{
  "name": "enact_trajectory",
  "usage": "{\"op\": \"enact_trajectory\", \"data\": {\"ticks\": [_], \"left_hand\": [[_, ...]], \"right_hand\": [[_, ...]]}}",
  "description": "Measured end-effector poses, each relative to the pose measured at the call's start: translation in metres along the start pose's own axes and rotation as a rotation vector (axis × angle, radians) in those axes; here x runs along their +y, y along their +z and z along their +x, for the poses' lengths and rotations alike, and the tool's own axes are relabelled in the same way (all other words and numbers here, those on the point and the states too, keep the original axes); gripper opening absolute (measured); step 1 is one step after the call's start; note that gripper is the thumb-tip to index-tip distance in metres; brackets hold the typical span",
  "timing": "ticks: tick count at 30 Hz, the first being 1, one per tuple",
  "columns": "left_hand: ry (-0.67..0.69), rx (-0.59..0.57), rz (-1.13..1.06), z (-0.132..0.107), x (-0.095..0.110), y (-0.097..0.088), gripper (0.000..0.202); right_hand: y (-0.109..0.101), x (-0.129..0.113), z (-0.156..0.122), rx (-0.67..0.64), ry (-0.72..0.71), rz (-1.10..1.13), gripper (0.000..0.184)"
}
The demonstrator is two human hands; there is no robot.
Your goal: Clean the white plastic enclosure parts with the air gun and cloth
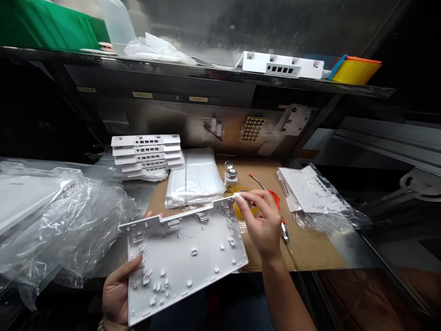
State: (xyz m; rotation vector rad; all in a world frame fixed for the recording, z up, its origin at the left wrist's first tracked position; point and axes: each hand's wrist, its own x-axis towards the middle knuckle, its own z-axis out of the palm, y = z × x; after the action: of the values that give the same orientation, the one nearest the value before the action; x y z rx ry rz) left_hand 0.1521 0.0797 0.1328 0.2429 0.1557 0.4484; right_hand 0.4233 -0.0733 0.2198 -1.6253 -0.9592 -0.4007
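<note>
A white plastic cover panel (186, 257), inner side up with clips and ribs showing, is held over the near edge of the bench. My left hand (119, 294) grips its lower left corner from beneath, thumb on top. My right hand (262, 220) pinches something small and white against the panel's upper right corner; I cannot make out what it is. A roll of yellow tape (241, 209) lies just behind that hand.
A stack of white panels (148, 154) and a pile of clear bags (195, 177) lie behind. A small metal-capped bottle (230, 178), orange-handled tool (275, 204), bagged white part (310, 191) and crumpled plastic wrap (51, 220) surround the cardboard mat (310, 248). The shelf (206, 71) above holds a white housing (280, 64).
</note>
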Motion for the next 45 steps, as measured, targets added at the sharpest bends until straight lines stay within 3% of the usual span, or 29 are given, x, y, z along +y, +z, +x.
{"op": "enact_trajectory", "data": {"ticks": [2,6,10,14,17,19,24,29,40,43,45], "left_hand": [[0.050,0.012,0.049,0.005,-0.004,0.011,0.066],[-0.002,0.026,0.138,0.015,-0.017,0.034,0.073],[0.046,0.171,0.208,0.022,-0.033,0.051,0.078],[0.086,0.266,0.219,0.030,-0.054,0.070,0.088],[0.116,0.254,0.183,0.035,-0.068,0.082,0.097],[0.141,0.228,0.169,0.038,-0.074,0.087,0.099],[0.125,0.248,0.154,0.041,-0.078,0.095,0.103],[0.120,0.228,0.128,0.043,-0.080,0.100,0.111],[0.132,0.244,0.142,0.041,-0.083,0.101,0.104],[0.114,0.256,0.169,0.037,-0.078,0.094,0.100],[0.120,0.264,0.175,0.033,-0.073,0.089,0.099]], "right_hand": [[-0.001,0.004,-0.002,-0.010,-0.016,-0.013,0.010],[-0.003,0.020,-0.002,0.009,-0.013,-0.040,0.008],[-0.002,0.023,-0.001,0.077,0.001,-0.081,0.007],[0.008,-0.020,-0.005,-0.013,-0.077,0.029,0.010],[0.025,-0.059,-0.013,-0.140,-0.175,0.144,0.017],[0.037,-0.073,-0.017,-0.171,-0.206,0.191,0.019],[0.051,-0.072,-0.018,-0.140,-0.163,0.188,0.018],[0.048,-0.073,-0.017,-0.140,-0.204,0.188,0.020],[0.047,-0.075,-0.017,-0.155,-0.227,0.115,0.015],[0.036,-0.056,-0.009,-0.111,-0.197,0.080,0.013],[0.024,-0.027,-0.001,-0.019,-0.120,0.031,0.012]]}}
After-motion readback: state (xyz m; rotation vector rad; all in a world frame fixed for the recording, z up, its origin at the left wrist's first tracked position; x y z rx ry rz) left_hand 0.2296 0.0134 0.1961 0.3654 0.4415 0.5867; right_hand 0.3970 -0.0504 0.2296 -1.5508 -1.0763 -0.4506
